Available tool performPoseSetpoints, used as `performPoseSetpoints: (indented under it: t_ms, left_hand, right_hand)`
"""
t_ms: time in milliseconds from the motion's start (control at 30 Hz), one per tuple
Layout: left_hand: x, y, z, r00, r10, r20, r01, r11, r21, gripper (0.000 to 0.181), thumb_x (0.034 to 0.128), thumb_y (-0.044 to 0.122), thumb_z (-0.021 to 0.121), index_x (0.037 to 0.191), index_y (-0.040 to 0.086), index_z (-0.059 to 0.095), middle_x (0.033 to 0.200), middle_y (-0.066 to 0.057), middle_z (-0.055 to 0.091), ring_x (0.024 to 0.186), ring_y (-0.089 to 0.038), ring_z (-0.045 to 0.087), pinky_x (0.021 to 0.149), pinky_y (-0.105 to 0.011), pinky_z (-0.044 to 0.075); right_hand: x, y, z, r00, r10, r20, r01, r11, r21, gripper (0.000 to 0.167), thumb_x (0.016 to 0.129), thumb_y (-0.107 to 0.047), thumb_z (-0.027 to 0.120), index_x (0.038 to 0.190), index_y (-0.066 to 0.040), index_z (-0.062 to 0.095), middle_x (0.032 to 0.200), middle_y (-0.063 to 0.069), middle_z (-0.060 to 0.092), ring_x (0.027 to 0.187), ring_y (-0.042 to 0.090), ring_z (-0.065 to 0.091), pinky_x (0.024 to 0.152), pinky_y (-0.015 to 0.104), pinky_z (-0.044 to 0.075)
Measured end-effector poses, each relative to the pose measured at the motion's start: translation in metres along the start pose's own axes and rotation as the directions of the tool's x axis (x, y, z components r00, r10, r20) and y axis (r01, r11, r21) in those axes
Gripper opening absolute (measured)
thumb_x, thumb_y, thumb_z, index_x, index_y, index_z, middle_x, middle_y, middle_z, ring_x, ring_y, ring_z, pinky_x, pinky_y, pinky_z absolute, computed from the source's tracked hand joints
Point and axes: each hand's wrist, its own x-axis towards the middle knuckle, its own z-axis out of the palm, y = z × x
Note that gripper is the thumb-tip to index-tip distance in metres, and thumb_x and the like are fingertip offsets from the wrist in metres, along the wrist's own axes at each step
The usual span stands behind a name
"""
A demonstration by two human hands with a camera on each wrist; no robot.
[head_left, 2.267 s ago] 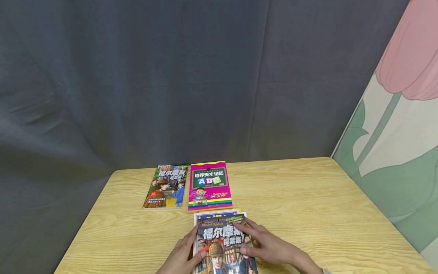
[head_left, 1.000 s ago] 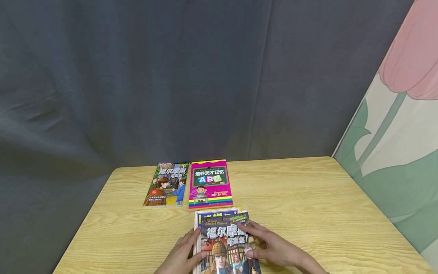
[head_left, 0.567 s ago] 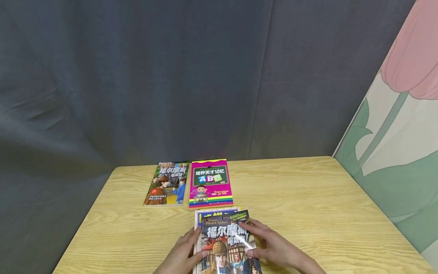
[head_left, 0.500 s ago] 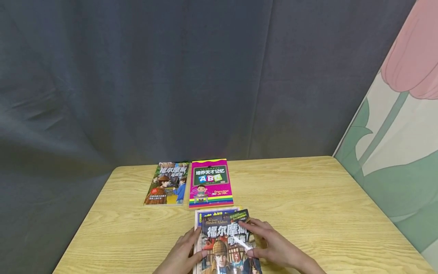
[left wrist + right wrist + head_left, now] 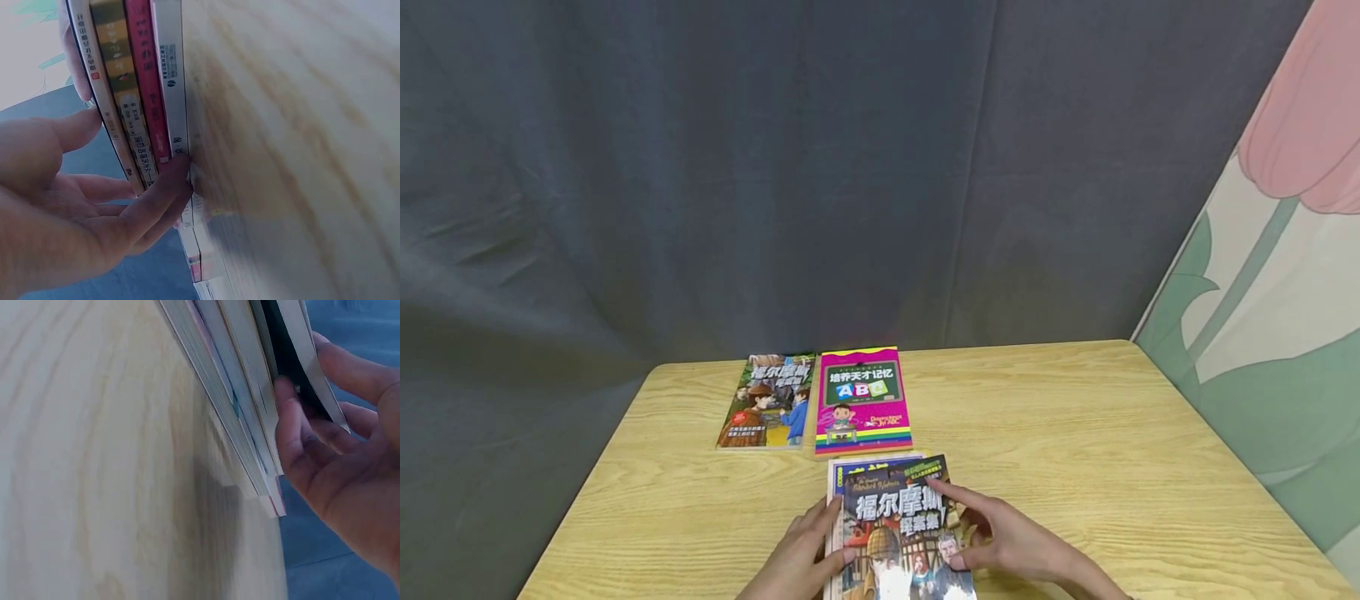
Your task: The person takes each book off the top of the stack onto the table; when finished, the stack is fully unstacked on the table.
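While the left hand (image 5: 797, 554) grips the book stack (image 5: 145, 78) at 9 o'clock, the right hand (image 5: 1003, 537) pinches the top book (image 5: 901, 525) at 3 o'clock. Clock is centred on the stack, 12 = far edge of the counter (image 5: 1075, 450).

Stack sits on the near part of the counter, cut off by the frame at 6. Left hand: thumb on the top cover, other fingers across the spines, tips down at the lowest one. Left wrist view gives four spines, top to bottom: white, yellow-patterned, red, white. Right hand: thumb on the cover, one finger near the 1 o'clock corner, others tucked under the top book. Right wrist view has a dark gap there, so that edge is up off the books below and bends slightly.

Top book is dark with pale lettering, glare low on the cover. Blue-bordered book (image 5: 865, 467) pokes out from under it toward 11.

Magenta ABC book (image 5: 863, 402) lies flat at 12, just beyond the stack; can't tell if they touch. Green-brown book (image 5: 765, 402) lies flat at 11, just beside the magenta one. Dark curtain (image 5: 812, 167) hangs at 12, tulip mural (image 5: 1285, 317) at 2.
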Motion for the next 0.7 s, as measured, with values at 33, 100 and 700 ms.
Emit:
performPoseSetpoints:
  t_ms: [33, 100, 700]
  left_hand:
    - [-0.0002, -0.0002, 0.0002, 1.000, 0.003, -0.003, -0.003, 1.000, 0.001, 0.075, 0.0935, 0.044, 0.059, 0.146, -0.004, 0.035, 0.144, -0.035, 0.034, 0.125, -0.055, 0.037, 0.092, -0.068, 0.036]
    - [-0.0005, -0.0002, 0.0006, 1.000, -0.001, -0.004, 0.001, 1.000, 0.000, 0.075, 0.0939, 0.045, 0.058, 0.146, -0.004, 0.035, 0.144, -0.035, 0.034, 0.125, -0.054, 0.037, 0.092, -0.068, 0.036]
    - [-0.0013, -0.0005, 0.0003, 0.999, -0.043, 0.021, 0.042, 0.999, 0.011, 0.078, 0.0970, 0.052, 0.047, 0.144, -0.009, 0.035, 0.148, -0.030, 0.031, 0.129, -0.051, 0.034, 0.097, -0.066, 0.033]
  right_hand:
    - [0.0000, 0.0005, 0.0004, 1.000, -0.008, 0.003, 0.008, 1.000, 0.022, 0.082, 0.085, -0.022, 0.074, 0.153, -0.021, 0.030, 0.134, 0.018, 0.045, 0.076, 0.007, 0.050, 0.063, 0.021, 0.047]
    - [0.0002, 0.0007, 0.0011, 0.999, -0.029, 0.013, 0.028, 0.997, 0.066, 0.082, 0.086, -0.018, 0.073, 0.154, -0.019, 0.027, 0.134, 0.020, 0.043, 0.069, 0.003, 0.047, 0.059, 0.017, 0.044]
    - [0.0043, 0.0013, 0.0050, 0.998, -0.052, 0.047, 0.041, 0.975, 0.219, 0.072, 0.096, -0.008, 0.058, 0.156, -0.016, 0.019, 0.121, 0.032, 0.047, 0.060, 0.001, 0.039, 0.055, 0.018, 0.037]
